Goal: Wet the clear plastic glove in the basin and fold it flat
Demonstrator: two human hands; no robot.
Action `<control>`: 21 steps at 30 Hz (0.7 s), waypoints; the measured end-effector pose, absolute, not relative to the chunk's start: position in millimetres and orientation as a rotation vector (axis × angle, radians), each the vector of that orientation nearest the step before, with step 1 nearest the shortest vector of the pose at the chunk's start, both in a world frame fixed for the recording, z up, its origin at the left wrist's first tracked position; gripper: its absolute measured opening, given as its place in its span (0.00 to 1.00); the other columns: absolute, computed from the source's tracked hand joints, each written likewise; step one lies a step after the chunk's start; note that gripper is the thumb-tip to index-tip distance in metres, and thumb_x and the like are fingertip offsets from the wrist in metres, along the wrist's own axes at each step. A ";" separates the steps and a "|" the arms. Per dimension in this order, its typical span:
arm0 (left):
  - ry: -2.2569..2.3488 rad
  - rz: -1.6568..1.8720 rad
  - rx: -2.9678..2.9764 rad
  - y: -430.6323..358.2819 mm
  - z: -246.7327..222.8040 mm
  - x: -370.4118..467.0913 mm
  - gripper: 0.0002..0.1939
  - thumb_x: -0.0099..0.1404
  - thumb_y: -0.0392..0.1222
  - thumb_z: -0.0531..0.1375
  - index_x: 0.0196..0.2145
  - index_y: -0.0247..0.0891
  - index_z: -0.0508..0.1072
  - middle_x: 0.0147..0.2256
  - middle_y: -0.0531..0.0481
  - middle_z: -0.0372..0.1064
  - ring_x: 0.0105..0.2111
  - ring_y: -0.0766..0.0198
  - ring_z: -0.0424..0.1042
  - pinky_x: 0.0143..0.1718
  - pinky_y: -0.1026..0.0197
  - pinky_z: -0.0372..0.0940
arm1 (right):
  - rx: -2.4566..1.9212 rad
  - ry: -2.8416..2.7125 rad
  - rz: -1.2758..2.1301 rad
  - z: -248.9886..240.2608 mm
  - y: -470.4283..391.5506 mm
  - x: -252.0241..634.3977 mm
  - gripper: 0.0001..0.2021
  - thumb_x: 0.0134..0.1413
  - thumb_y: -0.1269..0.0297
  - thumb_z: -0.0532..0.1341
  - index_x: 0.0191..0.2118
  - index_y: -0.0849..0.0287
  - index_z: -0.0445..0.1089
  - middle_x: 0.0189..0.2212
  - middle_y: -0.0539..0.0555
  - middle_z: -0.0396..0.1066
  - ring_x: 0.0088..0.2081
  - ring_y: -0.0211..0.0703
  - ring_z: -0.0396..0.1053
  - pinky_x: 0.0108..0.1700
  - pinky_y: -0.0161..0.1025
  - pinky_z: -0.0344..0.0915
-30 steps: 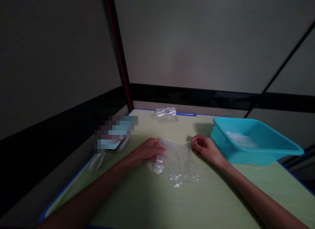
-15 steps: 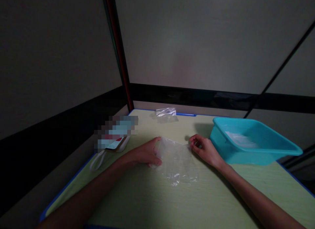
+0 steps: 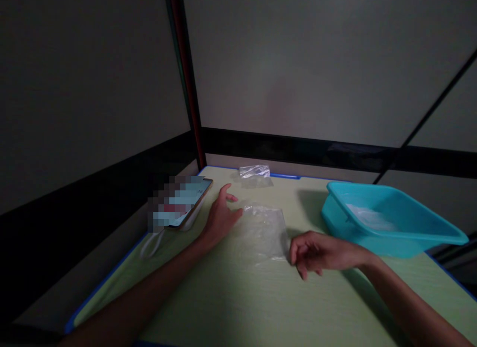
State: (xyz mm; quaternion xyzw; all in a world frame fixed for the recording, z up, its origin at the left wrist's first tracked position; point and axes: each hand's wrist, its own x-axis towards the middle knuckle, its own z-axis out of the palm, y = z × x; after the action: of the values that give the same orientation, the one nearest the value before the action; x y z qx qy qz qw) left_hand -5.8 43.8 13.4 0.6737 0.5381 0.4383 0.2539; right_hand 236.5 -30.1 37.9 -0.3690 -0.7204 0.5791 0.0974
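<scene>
A clear plastic bag (image 3: pixel 263 232) lies spread on the pale table between my hands. My left hand (image 3: pixel 222 215) is off the bag's upper left side, fingers apart and nothing in them. Beside the bag's lower right corner is my right hand (image 3: pixel 320 251), its fingers loosely bent and a little apart. The knuckles are close to the bag's edge; whether they touch it I cannot tell. No part of the bag shows inside that hand.
A turquoise plastic basin (image 3: pixel 391 240) stands on the right, with whitish clear plastic (image 3: pixel 368 216) inside. More folded clear plastic (image 3: pixel 255 173) lies at the back, near a blue strip (image 3: pixel 285 176). On the left is a phone (image 3: pixel 186 210), partly pixelated, with a white strap (image 3: pixel 151 245).
My left hand has let go of the bag's left side and moved up and away. My right hand has come from the bag's upper right corner toward its lower right. The bag lies flatter.
</scene>
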 end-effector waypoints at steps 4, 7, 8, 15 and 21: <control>1.470 1.310 1.814 42.0 9.6 -6.1 0.24 0.48 0.31 0.55 0.44 0.38 0.55 0.35 0.54 0.60 0.17 0.75 0.55 0.23 0.68 0.56 | -1.086 -2.143 1.682 41.3 -31.6 236.3 0.09 0.46 0.62 0.57 0.29 0.64 0.64 0.17 0.48 0.64 0.18 0.32 0.62 0.18 0.29 0.58; 1.423 1.314 1.802 41.1 5.5 -4.9 0.21 0.48 0.29 0.53 0.42 0.38 0.55 0.36 0.53 0.59 0.17 0.76 0.55 0.20 0.69 0.56 | -1.236 -2.128 0.887 39.0 -24.2 231.4 0.12 0.50 0.58 0.54 0.31 0.63 0.65 0.25 0.53 0.67 0.27 0.37 0.66 0.28 0.34 0.63; 1.413 1.302 1.809 41.1 4.1 -4.2 0.20 0.48 0.28 0.52 0.41 0.38 0.56 0.36 0.53 0.59 0.17 0.76 0.56 0.20 0.70 0.55 | -1.244 -2.161 0.693 37.0 -21.3 230.1 0.13 0.50 0.57 0.54 0.35 0.63 0.65 0.31 0.56 0.68 0.33 0.41 0.66 0.35 0.38 0.63; 1.386 1.207 1.902 38.3 1.6 -0.8 0.16 0.48 0.27 0.51 0.36 0.37 0.59 0.34 0.54 0.60 0.18 0.75 0.58 0.22 0.69 0.56 | -1.250 -2.630 0.478 17.1 -8.1 240.1 0.44 0.41 0.44 0.56 0.59 0.65 0.37 0.58 0.63 0.39 0.58 0.51 0.37 0.56 0.53 0.34; 1.412 1.183 2.097 34.1 7.3 -1.5 0.15 0.49 0.29 0.52 0.37 0.36 0.60 0.33 0.53 0.61 0.21 0.72 0.59 0.28 0.65 0.60 | -1.284 -2.673 0.451 19.0 -9.5 240.1 0.46 0.41 0.41 0.53 0.59 0.64 0.34 0.58 0.61 0.36 0.58 0.48 0.35 0.56 0.52 0.33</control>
State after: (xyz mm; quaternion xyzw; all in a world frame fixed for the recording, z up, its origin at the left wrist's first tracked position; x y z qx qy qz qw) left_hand -1.5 34.1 7.3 0.7397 0.4982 0.4174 0.1744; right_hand 240.1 -9.5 19.0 -0.4270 -0.8889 0.1499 0.0708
